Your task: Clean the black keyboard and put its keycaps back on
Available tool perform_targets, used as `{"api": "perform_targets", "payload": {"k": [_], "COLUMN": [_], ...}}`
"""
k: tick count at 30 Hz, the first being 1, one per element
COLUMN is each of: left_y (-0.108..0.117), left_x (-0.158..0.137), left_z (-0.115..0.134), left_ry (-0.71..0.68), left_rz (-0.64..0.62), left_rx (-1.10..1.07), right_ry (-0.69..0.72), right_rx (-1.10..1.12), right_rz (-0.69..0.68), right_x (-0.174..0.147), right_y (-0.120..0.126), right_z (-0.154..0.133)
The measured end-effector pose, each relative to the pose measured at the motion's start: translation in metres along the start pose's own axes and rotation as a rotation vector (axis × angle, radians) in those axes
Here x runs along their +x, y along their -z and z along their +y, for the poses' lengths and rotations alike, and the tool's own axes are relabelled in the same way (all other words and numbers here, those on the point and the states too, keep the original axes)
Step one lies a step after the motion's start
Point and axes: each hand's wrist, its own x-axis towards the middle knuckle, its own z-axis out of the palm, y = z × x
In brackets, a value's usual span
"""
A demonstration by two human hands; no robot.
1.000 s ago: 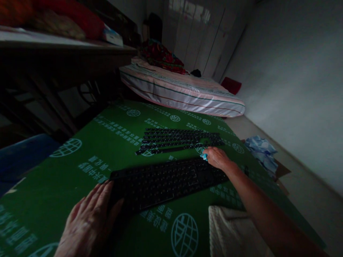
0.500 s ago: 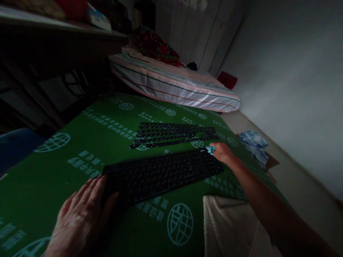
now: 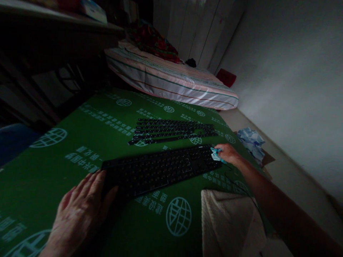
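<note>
A black keyboard base (image 3: 163, 173) lies slantwise on the green board, its key positions without caps. My left hand (image 3: 80, 207) holds its left end, fingers over the far corner and thumb along the near side. At the other end my right hand (image 3: 227, 153) is closed on a small light-blue cloth (image 3: 216, 155), which touches the right end of the keyboard base. Beyond it, loose black keycaps (image 3: 166, 127) are laid out in rows. A thin dark cable (image 3: 229, 176) runs from the right end under my right forearm.
The green board (image 3: 99, 132) carries white print and globe marks. A folded beige towel (image 3: 230, 221) lies at the near right. Crumpled blue-white material (image 3: 250, 141) is on the floor at right. Behind stand a striped bed (image 3: 171, 82) and, left, a dark table (image 3: 61, 32).
My right hand has moved slightly right and nearer, bringing the blue cloth down along the keyboard's right end. More of the cloth shows. My left hand keeps its hold; the view has shifted slightly.
</note>
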Motion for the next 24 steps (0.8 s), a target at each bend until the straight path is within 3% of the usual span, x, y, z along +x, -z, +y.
{"api": "perform_targets", "payload": {"k": [7,14,19,24], "left_y": [0.002,0.0,0.001,0.002], "left_x": [0.001,0.001,0.001,0.0], "left_z": [0.002,0.003,0.003,0.003], "left_ry": [0.005,0.002,-0.002,-0.012], "left_rz": [-0.019,-0.019,0.001,-0.013], "left_rx": [0.003,0.004,0.005,0.003], "right_ry": [0.024,0.156,0.163,-0.029], "right_rx": [-0.004,-0.066,-0.045,0.224], "right_rz": [-0.002,-0.077,0.066,0.238], "right_x": [-0.019,-0.054,-0.067,-0.07], "right_y": [-0.005,0.011,0.014,0.009], "right_z": [0.005,0.017,-0.001,-0.026]}}
